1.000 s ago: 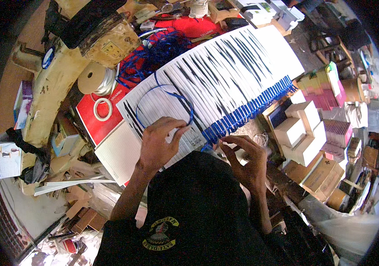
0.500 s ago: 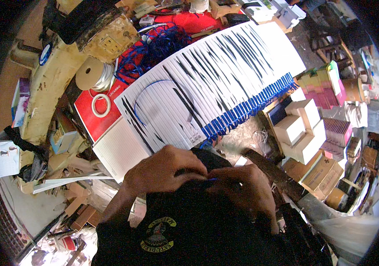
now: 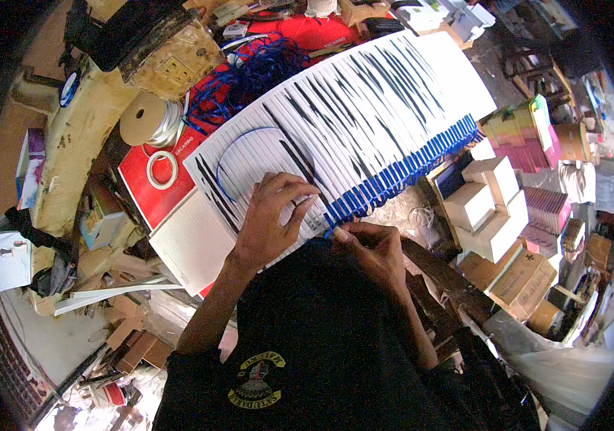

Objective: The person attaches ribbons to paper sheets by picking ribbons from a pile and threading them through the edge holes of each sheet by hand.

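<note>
A long fanned row of white cards (image 3: 364, 108) lies across the table, each with a blue cord loop (image 3: 400, 176) along its near edge. My left hand (image 3: 271, 219) presses flat on the nearest cards, fingers spread, beside a loose curved blue cord (image 3: 231, 147). My right hand (image 3: 368, 248) pinches the end of a blue cord (image 3: 334, 231) at the near edge of the row, fingers closed on it. My dark shirt hides the table's near edge.
A pile of blue cords (image 3: 256, 68) lies on red sheets at the back. Tape rolls (image 3: 152, 118) and a white ring (image 3: 161, 169) sit left. Stacked white boxes (image 3: 490, 208) and cardboard cartons (image 3: 529, 276) stand right. Clutter and cardboard scraps lie at the lower left.
Both hands were drawn close to my chest half a second ago. They have moved back out onto the near edge of the card row, the left flat on cards, the right at a blue cord.
</note>
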Demonstrator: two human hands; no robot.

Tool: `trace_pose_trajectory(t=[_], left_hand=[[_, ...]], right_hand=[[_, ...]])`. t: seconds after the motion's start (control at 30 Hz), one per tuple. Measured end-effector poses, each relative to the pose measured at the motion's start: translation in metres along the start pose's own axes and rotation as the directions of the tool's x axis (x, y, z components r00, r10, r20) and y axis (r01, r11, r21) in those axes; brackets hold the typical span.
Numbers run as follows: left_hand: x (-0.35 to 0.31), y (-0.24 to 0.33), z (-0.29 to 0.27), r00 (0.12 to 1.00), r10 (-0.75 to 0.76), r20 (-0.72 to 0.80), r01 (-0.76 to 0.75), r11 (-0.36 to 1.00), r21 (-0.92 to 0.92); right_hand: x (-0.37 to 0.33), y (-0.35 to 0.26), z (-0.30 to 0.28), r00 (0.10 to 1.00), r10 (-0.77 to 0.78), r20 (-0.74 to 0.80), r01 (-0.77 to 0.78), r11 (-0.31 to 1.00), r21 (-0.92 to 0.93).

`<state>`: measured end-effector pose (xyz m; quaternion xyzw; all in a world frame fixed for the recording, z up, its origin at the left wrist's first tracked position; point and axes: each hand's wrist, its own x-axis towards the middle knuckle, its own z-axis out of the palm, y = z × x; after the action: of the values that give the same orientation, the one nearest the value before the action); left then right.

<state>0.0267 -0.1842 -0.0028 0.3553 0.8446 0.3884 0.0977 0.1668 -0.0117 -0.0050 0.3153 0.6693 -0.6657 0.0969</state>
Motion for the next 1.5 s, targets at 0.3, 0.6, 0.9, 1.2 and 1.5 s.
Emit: trace_pose_trajectory(t=[0.3,0.6,0.9,1.2,1.5], left_hand=[[0.002,-0.004,0.004,0.999,0.016,-0.036,-0.017,1.0,-0.008],[-0.002,-0.007,0.007,1.0,0.026,0.017,-0.025,0.999,-0.043],[0.0,0.005,0.012,0.997,0.008,-0.077,-0.005,0.999,0.05],[0.0,0.002,0.015,0.995,0.043,-0.095,-0.037,0.998,0.058],[0.012,0.004,0.007,0.952,-0.062,-0.301,0.076,0.997,0.034]], right_hand=[[0.008,-0.002,0.002,0.995,-0.085,-0.054,0.073,0.978,-0.195],[0.008,-0.005,0.003,0.998,-0.04,-0.049,0.033,0.989,-0.144],[0.009,-0.002,0.005,0.997,0.013,-0.074,-0.017,0.998,-0.059],[0.007,-0.022,0.004,0.986,0.136,-0.094,-0.15,0.975,-0.162],[0.01,0.082,-0.058,0.992,-0.111,-0.062,0.082,0.928,-0.363]])
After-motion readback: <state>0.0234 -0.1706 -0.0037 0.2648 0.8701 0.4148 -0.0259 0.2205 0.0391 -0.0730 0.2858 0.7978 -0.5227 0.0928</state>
